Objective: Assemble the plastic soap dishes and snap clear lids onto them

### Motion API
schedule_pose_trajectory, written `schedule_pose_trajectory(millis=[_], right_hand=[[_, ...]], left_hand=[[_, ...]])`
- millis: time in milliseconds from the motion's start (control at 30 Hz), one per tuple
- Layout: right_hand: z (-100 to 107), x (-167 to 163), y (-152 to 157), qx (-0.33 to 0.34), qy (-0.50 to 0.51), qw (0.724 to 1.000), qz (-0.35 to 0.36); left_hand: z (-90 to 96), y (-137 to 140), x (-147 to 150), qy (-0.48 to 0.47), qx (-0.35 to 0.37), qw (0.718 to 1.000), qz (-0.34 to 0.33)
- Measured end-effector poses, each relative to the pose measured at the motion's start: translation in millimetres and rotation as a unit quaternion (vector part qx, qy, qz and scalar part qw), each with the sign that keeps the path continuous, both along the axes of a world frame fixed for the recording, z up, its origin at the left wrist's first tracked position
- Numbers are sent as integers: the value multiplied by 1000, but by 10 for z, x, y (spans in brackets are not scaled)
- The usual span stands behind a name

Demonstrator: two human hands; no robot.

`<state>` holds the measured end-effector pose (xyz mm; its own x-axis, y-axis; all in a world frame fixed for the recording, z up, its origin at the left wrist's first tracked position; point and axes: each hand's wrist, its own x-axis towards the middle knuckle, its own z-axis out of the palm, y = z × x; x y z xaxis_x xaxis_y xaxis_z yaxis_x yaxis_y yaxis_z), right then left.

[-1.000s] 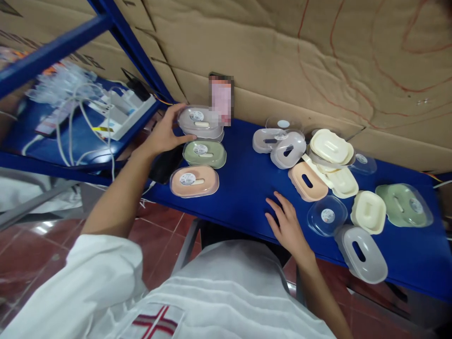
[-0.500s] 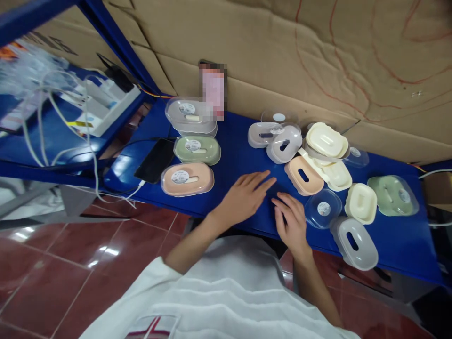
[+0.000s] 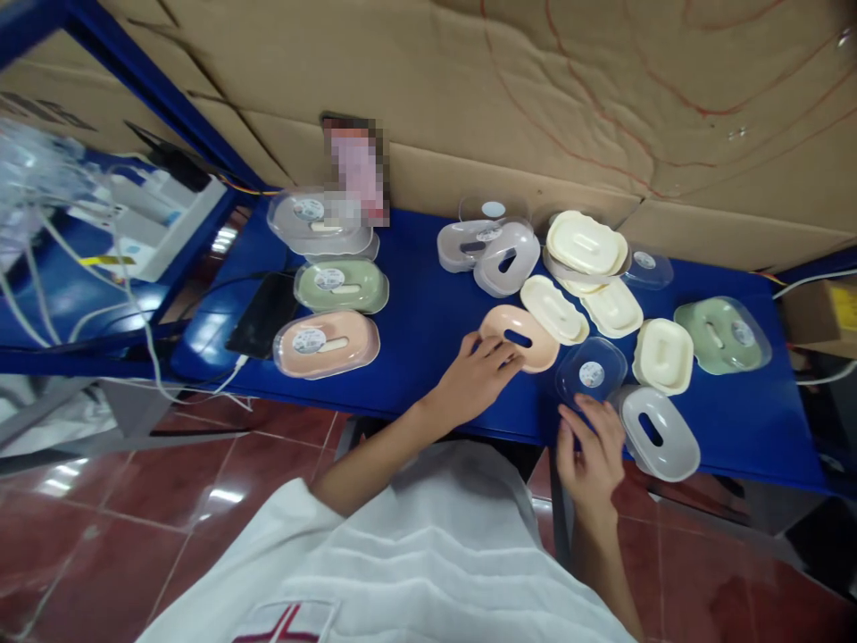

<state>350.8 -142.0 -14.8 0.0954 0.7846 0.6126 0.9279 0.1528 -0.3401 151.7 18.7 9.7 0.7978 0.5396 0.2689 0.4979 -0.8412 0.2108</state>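
Note:
On the blue table, my left hand (image 3: 478,377) has its fingers over the near edge of a peach soap box (image 3: 544,348), an oval shell with a slot. Its thumb is hidden. My right hand (image 3: 594,446) is held with fingers apart at the near edge of a clear lid (image 3: 579,362) bearing a round label; whether it touches the lid I cannot tell. A grey soap box (image 3: 675,438) lies just right of that hand. Behind the peach box are a cream insert tray (image 3: 553,308) and another cream tray (image 3: 616,308).
Lidded soap boxes in grey (image 3: 287,234), green (image 3: 365,272) and peach (image 3: 358,344) line the left, beside a black phone (image 3: 264,313). Grey shells (image 3: 507,259), stacked cream trays (image 3: 589,241) and a green box (image 3: 716,335) occupy the right. Cardboard (image 3: 435,98) stands behind.
My left hand has reached the peach soap box, which has shifted left and turned, baring the cream tray behind it. My right hand has moved right to the clear lid. The view has shifted too.

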Motion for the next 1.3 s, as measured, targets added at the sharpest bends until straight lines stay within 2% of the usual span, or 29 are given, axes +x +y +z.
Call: schedule_pose_trajectory(millis=[100, 167, 233, 300, 367, 467, 600, 733, 867, 1000, 1133, 1233, 1300], right_hand=[[2, 243, -179, 46, -26, 991, -125], [-35, 436, -255, 17, -55, 981, -187], [-84, 602, -271, -31, -81, 976, -201], [-104, 709, -228, -51, -94, 975, -195], [-70, 735, -125, -37, -92, 977, -190], [53, 605, 157, -24, -67, 986, -153], [155, 248, 712, -114, -76, 989, -59], [178, 1, 1131, -175, -101, 978, -43], [341, -101, 1166, -169, -55, 984, 9], [464, -186, 1081, -163, 86, 982, 34], [335, -276, 1166, -181, 164, 970, 22], [207, -308, 1260, -199, 166, 965, 31], [183, -299, 1272, -186, 159, 969, 36]], left_hand=[[-38, -185, -343, -29, -15, 999, 31], [-67, -288, -555, -50, -18, 997, 64], [-100, -350, -710, -61, -21, 993, 96], [-134, -368, -805, -63, -24, 991, 112], [-160, -355, -860, -65, -26, 991, 114], [-174, -318, -911, -72, -31, 991, 113], [-173, -298, -981, -97, -39, 989, 102], [-172, -330, -1072, -175, -42, 977, 118], [-132, -376, -1175, -236, -32, 962, 131], [-89, -389, -1228, -238, -31, 962, 128], [-99, -362, -1201, -206, -52, 972, 102], [-125, -337, -1155, -186, -33, 978, 90], [-137, -317, -1121, -179, -18, 980, 88]])
